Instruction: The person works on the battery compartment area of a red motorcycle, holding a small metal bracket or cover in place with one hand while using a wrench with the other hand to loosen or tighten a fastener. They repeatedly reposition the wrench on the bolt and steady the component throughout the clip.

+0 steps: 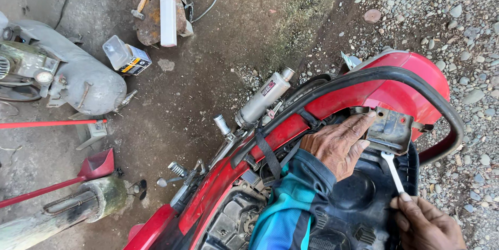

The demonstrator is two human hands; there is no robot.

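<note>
Head view: a metal bracket [389,127] on the red motorbike [400,81] is being pressed by the open left hand [340,143]. A wrench [393,171] is being pinched by the closed right hand [426,224].

Left forearm: long sleeve [288,200], panelled in turquoise, dark navy and a thin orange-yellow stripe; ribbed dark navy cuff at the wrist; left hand [339,146] bare, ungloved; right hand [426,224] bare, ungloved, no sleeve in view.

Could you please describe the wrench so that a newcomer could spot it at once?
Find the red motorcycle tail. Under its metal bracket, a slim silver wrench rises from the right hand. It is the only bright, thin tool there.
</note>
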